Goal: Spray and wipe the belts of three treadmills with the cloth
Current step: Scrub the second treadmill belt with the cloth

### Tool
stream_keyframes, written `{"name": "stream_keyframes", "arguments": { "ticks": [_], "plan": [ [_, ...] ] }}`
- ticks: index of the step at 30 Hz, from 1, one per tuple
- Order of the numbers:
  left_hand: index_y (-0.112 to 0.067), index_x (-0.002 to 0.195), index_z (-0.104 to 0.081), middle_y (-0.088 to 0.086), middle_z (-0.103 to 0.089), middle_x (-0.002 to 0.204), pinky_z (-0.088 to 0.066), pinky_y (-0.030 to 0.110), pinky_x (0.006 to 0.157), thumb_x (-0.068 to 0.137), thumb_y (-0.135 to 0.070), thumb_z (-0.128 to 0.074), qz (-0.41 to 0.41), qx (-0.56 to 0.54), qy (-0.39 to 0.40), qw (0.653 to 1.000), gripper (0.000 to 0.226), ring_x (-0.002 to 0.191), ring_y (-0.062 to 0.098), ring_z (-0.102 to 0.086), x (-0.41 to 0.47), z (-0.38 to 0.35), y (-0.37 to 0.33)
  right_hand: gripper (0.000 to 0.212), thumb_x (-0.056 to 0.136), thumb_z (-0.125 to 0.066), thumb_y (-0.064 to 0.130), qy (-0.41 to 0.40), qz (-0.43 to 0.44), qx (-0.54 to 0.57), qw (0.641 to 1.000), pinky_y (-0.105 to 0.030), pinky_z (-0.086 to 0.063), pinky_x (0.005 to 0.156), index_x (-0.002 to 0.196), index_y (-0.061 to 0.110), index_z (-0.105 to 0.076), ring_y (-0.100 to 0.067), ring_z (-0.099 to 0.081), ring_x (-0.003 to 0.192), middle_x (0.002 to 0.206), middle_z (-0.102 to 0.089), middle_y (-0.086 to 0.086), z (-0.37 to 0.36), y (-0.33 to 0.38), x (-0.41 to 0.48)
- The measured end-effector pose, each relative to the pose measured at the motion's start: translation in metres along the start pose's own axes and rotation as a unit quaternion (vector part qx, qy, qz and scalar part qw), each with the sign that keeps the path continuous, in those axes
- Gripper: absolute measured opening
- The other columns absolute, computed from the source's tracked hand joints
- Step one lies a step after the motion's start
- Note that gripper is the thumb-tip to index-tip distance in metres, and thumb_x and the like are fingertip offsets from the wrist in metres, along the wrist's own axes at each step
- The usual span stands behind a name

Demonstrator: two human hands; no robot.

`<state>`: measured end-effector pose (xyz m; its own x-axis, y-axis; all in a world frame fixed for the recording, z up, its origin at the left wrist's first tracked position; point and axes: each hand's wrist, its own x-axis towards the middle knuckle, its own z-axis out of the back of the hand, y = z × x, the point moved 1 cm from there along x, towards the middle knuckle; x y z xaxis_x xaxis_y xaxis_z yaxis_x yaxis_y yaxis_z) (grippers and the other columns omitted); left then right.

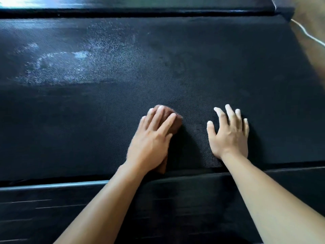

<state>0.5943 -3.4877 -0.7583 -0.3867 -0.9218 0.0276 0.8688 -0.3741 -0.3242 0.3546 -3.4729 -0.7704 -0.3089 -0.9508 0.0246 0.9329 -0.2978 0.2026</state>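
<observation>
On one belt (175,67): two hands, one cloth (173,118).

Black textured treadmill belt (211,71), brown cloth (174,118) lying on it, right hand (230,136) flat just right of the cloth, whitish spray patch (61,59) beyond the cloth, leftward

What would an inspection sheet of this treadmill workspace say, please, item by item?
Surface: black textured treadmill belt; pale speckled patch at the far left, likely spray.
Job's things: brown cloth bunched on the belt under the left hand; spray bottle not seen.
Clutter: nothing seen.
Hands: left hand presses the cloth with straight fingers; right hand lies flat on the bare belt, fingers spread.
Cables: one white cable at the top right, off the belt.
Surroundings: black side rail near the person; blurred brown floor at the top right.
</observation>
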Motion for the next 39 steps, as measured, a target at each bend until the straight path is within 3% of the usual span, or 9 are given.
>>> {"name": "stream_keyframes", "arguments": {
  "ticks": [6, 11, 15, 19, 23, 27, 33, 39],
  "plan": [
    [-0.019, 0.152, -0.04, 0.017, -0.025, 0.162, -0.016, 0.045, 0.124, 0.096, -0.036, -0.042, 0.171, -0.018, -0.061, 0.983, 0.058, 0.15, 0.038, -0.018, -0.024, 0.03, 0.08, 0.059, 0.093, -0.027, 0.056, -0.011, -0.004, 0.004, 1.0, -0.052, -0.01, 0.121, 0.146, 0.032, -0.038, -0.028, -0.016, 0.15, 0.16, -0.024, 0.0, 0.0, 0.002, 0.001],
    [-0.024, 0.155, -0.031, 0.013, -0.015, 0.166, -0.009, 0.041, 0.125, 0.101, -0.029, -0.048, 0.244, -0.029, -0.093, 0.965, 0.056, 0.153, 0.033, -0.008, 0.027, 0.035, 0.09, 0.057, 0.093, -0.029, 0.055, -0.014, -0.009, 0.006, 1.0, -0.052, -0.01, 0.121, 0.145, 0.033, -0.038, -0.027, -0.016, 0.15, 0.16, -0.025, 0.0, -0.002, 0.002, 0.001],
    [-0.024, 0.154, -0.029, 0.017, -0.014, 0.165, -0.009, 0.043, 0.123, 0.1, -0.032, -0.046, 0.218, -0.01, -0.083, 0.972, 0.057, 0.152, 0.037, -0.01, 0.081, 0.022, 0.063, 0.055, 0.094, -0.032, 0.054, -0.007, -0.012, 0.004, 1.0, -0.05, -0.007, 0.122, 0.145, 0.034, -0.037, -0.026, -0.014, 0.15, 0.16, -0.023, 0.002, -0.001, 0.002, 0.001],
    [-0.024, 0.155, -0.027, 0.019, -0.014, 0.164, -0.014, 0.046, 0.122, 0.1, -0.035, -0.044, 0.139, 0.012, -0.06, 0.988, 0.059, 0.151, 0.039, -0.011, 0.106, 0.0, 0.002, 0.052, 0.097, -0.035, 0.05, 0.003, -0.017, 0.006, 1.0, -0.047, -0.003, 0.123, 0.146, 0.036, -0.036, -0.023, -0.009, 0.151, 0.161, -0.02, 0.004, 0.001, 0.003, 0.001],
    [-0.022, 0.154, -0.032, 0.018, -0.019, 0.163, -0.019, 0.048, 0.121, 0.099, -0.034, -0.045, 0.075, 0.005, -0.049, 0.996, 0.057, 0.151, 0.039, -0.013, 0.085, -0.022, -0.052, 0.052, 0.096, -0.036, 0.048, 0.014, -0.021, 0.007, 1.0, -0.046, -0.001, 0.123, 0.147, 0.037, -0.034, -0.021, -0.006, 0.152, 0.162, -0.018, 0.005, 0.002, 0.002, 0.002],
    [-0.022, 0.148, -0.044, 0.018, -0.032, 0.158, -0.028, 0.048, 0.118, 0.097, -0.03, -0.051, 0.058, -0.015, -0.067, 0.996, 0.052, 0.147, 0.04, -0.026, 0.039, -0.026, -0.059, 0.051, 0.097, -0.038, 0.047, 0.004, -0.02, 0.013, 1.0, -0.047, -0.004, 0.122, 0.146, 0.037, -0.036, -0.022, -0.008, 0.152, 0.162, -0.019, 0.005, 0.001, 0.002, 0.002],
    [-0.017, 0.144, -0.051, 0.022, -0.039, 0.154, -0.031, 0.05, 0.117, 0.094, -0.03, -0.051, 0.092, -0.001, -0.084, 0.992, 0.052, 0.145, 0.042, -0.032, -0.02, -0.007, -0.001, 0.05, 0.097, -0.037, 0.049, 0.0, -0.017, 0.009, 1.0, -0.048, -0.004, 0.122, 0.146, 0.035, -0.036, -0.024, -0.011, 0.151, 0.161, -0.021, 0.004, 0.0, 0.003, 0.002],
    [-0.021, 0.149, -0.044, 0.013, -0.026, 0.162, -0.023, 0.046, 0.122, 0.099, -0.027, -0.054, 0.247, -0.03, -0.123, 0.961, 0.051, 0.151, 0.034, -0.018, -0.02, 0.024, 0.072, 0.05, 0.097, -0.04, 0.047, -0.01, -0.016, 0.014, 1.0, -0.049, -0.006, 0.122, 0.145, 0.034, -0.038, -0.025, -0.013, 0.151, 0.16, -0.023, 0.002, -0.001, 0.004, 0.001]
  ]
}}
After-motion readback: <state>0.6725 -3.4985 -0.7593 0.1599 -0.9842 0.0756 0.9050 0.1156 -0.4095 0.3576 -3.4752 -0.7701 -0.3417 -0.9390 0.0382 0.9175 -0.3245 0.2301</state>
